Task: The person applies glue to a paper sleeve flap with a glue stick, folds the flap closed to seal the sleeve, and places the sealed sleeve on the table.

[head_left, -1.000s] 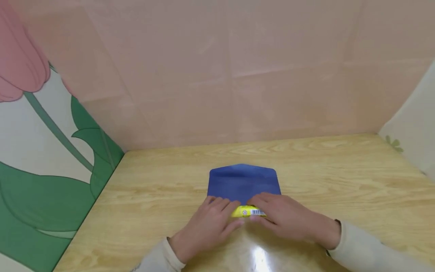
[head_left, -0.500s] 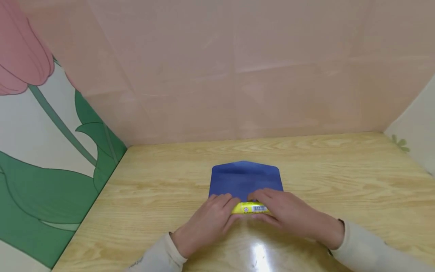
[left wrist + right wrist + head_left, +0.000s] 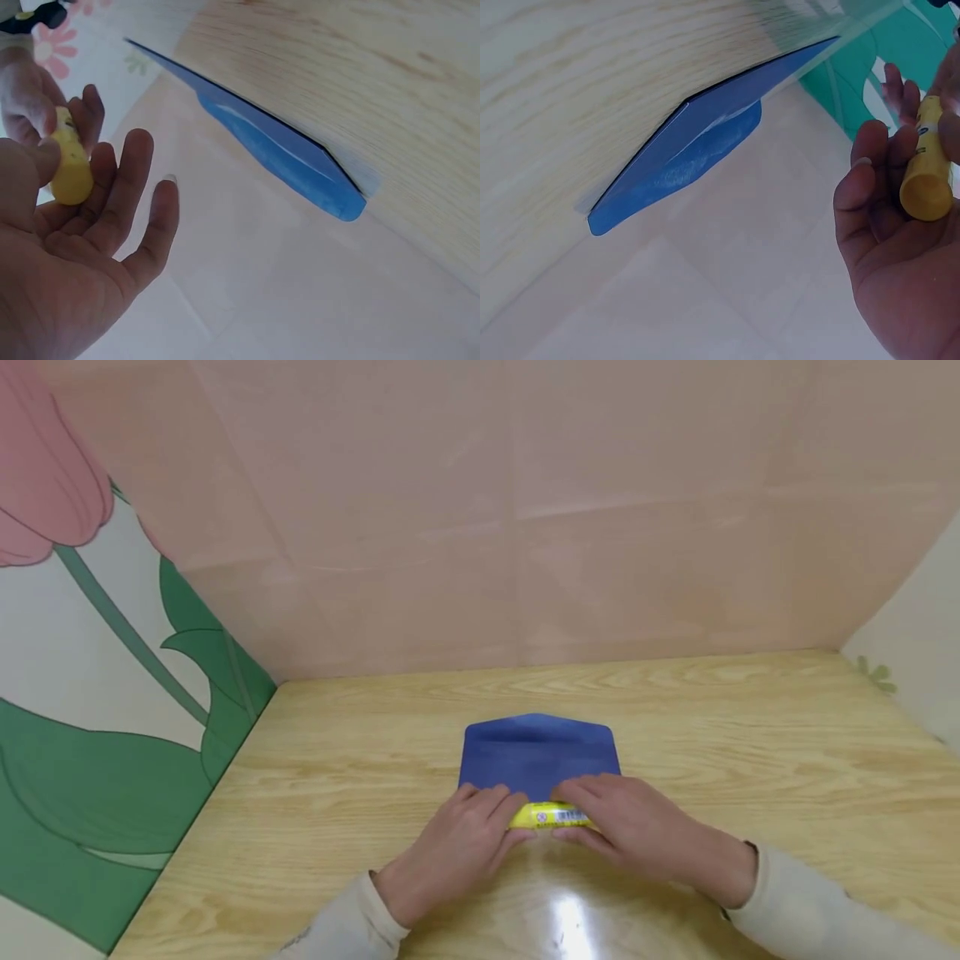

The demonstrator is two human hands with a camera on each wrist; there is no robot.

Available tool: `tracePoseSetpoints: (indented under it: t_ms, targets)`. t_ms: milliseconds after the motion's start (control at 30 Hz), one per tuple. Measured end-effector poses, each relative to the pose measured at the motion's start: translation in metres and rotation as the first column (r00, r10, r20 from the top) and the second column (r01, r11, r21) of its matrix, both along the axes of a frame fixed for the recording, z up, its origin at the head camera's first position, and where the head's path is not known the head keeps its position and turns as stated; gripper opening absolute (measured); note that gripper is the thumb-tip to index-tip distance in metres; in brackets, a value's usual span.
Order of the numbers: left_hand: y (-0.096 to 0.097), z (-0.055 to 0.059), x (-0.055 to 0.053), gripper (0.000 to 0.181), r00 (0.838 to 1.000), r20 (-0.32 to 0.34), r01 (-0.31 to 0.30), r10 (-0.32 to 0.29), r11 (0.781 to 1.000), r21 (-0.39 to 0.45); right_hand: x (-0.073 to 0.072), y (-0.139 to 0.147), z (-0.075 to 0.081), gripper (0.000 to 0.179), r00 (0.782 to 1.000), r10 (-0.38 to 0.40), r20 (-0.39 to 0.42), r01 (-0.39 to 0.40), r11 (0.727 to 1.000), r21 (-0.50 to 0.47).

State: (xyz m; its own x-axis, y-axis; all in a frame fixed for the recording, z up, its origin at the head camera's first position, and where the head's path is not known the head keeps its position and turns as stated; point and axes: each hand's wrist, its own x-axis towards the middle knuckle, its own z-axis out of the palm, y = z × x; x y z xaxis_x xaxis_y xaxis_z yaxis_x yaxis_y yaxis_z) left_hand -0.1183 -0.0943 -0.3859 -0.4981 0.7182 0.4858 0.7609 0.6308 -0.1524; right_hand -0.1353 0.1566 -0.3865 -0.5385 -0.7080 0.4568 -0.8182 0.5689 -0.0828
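A yellow glue stick (image 3: 551, 815) with a barcode label lies crosswise between both hands. Its left end is gripped by the left hand (image 3: 467, 833), its right end by the right hand (image 3: 647, 825). In the left wrist view the thumb and fingers pinch the glue stick (image 3: 72, 178), its rounded end toward the camera. The right wrist view has the recessed end of the glue stick (image 3: 928, 196) held between thumb and curled fingers. Just beyond the hands, a blue envelope (image 3: 536, 764) lies with its flap raised toward the far side; the hands cover its near edge.
The wood-grain table (image 3: 360, 743) ends at a pale pink sheet (image 3: 517, 527) hung behind it. At the left stands a panel (image 3: 97, 760) with a printed tulip and green leaves. A whitish panel (image 3: 922, 643) borders the right side.
Both hands keep their grip on the glue stick and have shifted slightly away from the body, up in the view. The envelope stays put on the table.
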Motion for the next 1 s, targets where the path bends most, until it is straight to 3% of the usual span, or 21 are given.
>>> tracePoseSetpoints:
  t_ms: [233,500,733,1000]
  targets:
    - [0.003,0.002,0.000,0.035,1.000,-0.008,0.000,-0.001,1.000,-0.012,0.001,0.003,0.002,0.030,0.999,0.000,-0.033,0.000,1.000,-0.006]
    - [-0.006,0.001,0.001,0.035,1.000,-0.022,-0.011,0.011,1.000,-0.007,-0.001,-0.007,-0.001,0.033,1.000,0.022,-0.013,-0.022,1.000,0.010]
    - [0.001,0.000,0.001,0.034,1.000,-0.013,0.002,-0.002,1.000,-0.007,0.004,0.003,0.000,0.028,1.000,-0.010,0.026,0.010,1.000,0.023]
    - [0.002,0.003,0.002,0.036,1.000,0.002,0.008,-0.008,1.000,-0.004,0.003,0.004,0.004,0.026,1.000,0.010,0.019,-0.010,1.000,0.007]
